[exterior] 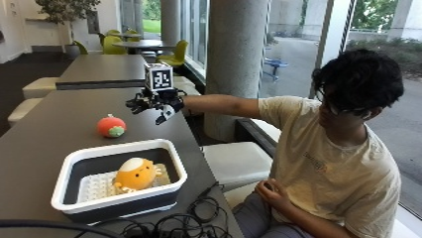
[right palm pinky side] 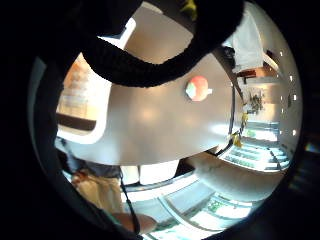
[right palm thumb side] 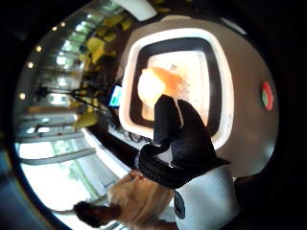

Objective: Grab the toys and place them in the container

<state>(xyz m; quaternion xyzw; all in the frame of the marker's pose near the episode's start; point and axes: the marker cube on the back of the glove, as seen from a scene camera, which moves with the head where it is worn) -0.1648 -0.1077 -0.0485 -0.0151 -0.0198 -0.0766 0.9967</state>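
- Two toys in view: a yellow-orange plush toy (exterior: 134, 174) lies inside the white-rimmed container (exterior: 173, 161); a red round toy (exterior: 111, 126) sits on the dark table (exterior: 39, 144), beyond the container and apart from it.
- Gloved right hand (exterior: 153, 102) hangs in the air above the table, near the far edge, to the side of the red toy.
- Fingers spread and loosely bent, holding nothing.
- Bare hand (exterior: 270, 191) rests in the person's lap.

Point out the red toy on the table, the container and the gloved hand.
red toy (exterior: 111, 126), outside view, middle of its body.
container (exterior: 171, 163), outside view, white rim at the near corner.
hand (exterior: 153, 103), outside view, middle of the glove.
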